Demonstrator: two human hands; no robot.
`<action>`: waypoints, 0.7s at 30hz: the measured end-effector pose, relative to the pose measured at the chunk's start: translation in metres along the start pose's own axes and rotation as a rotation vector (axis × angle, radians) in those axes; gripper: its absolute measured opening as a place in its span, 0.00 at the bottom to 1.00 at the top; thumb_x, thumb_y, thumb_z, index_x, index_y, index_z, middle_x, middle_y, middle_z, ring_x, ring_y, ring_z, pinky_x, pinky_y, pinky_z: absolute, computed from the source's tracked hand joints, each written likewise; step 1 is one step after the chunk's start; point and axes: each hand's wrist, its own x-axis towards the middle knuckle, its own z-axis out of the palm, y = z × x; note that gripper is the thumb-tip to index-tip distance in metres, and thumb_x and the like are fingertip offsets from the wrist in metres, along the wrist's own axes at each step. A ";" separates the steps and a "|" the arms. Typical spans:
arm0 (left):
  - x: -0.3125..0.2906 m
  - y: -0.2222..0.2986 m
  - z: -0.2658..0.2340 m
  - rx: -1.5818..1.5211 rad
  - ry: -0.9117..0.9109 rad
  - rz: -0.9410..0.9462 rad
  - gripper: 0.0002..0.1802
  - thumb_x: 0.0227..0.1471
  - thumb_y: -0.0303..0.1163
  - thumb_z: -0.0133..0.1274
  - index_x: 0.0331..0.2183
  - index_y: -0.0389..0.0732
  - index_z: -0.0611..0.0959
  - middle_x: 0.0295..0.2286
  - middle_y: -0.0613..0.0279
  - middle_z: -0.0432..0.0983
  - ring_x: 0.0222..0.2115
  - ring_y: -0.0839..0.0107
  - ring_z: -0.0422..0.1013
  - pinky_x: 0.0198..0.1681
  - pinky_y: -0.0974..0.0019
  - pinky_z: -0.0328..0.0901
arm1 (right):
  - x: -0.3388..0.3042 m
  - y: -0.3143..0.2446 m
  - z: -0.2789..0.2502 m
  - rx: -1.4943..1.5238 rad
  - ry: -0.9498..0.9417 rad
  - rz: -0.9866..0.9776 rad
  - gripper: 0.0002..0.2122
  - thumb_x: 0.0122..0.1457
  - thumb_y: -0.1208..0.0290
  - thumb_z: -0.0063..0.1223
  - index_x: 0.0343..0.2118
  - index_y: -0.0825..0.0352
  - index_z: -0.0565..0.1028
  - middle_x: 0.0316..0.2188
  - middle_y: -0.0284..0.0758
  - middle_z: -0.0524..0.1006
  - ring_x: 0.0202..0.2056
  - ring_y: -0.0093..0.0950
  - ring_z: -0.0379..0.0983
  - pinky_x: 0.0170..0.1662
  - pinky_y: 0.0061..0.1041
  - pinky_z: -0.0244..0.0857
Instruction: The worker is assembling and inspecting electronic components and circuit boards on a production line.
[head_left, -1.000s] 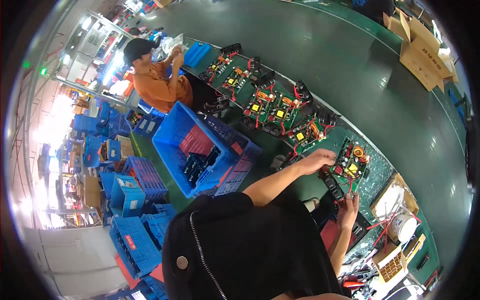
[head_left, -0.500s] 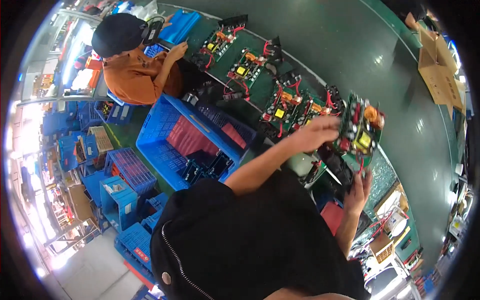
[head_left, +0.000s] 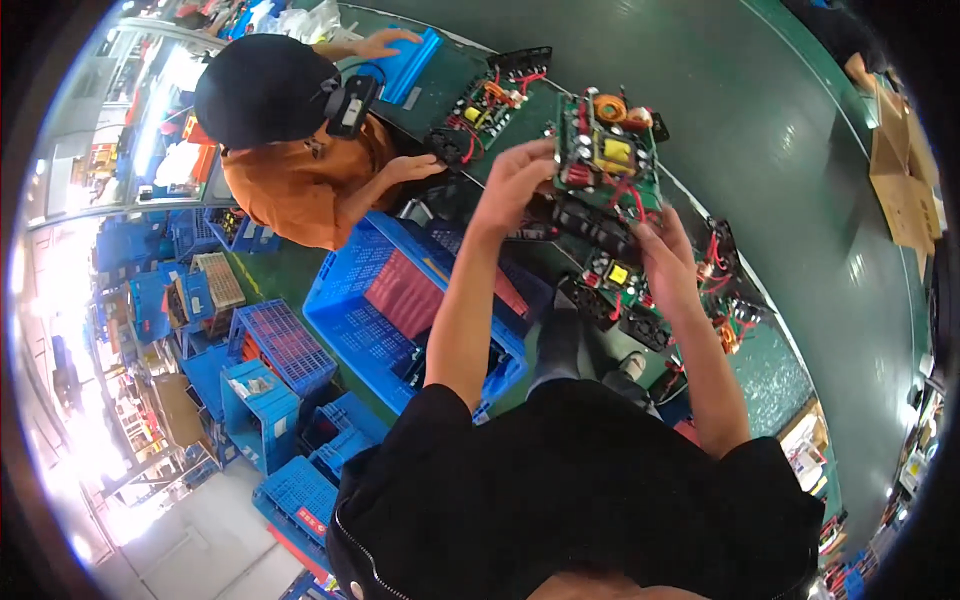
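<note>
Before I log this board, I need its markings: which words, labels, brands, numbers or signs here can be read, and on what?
Nothing reads clearly enough to quote.
Held circuit board: any markings too small.
Red label on a blue crate: too small.
White label on a blue bin: too blurred.
Cardboard box: any print too small and blurred.

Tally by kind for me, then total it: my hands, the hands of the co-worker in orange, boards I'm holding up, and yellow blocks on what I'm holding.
Your hands, left hand and right hand: 2
Co-worker's hands: 2
Held board: 1
Yellow block: 1
Total: 6
</note>
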 end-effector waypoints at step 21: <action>0.148 -0.071 -0.165 0.207 -0.251 0.082 0.41 0.34 0.51 0.62 0.51 0.43 0.75 0.56 0.54 0.64 0.45 0.72 0.69 0.43 0.73 0.60 | 0.143 0.041 0.057 -0.161 -0.040 -0.059 0.15 0.59 0.68 0.56 0.47 0.63 0.67 0.38 0.25 0.75 0.39 0.15 0.69 0.44 0.17 0.60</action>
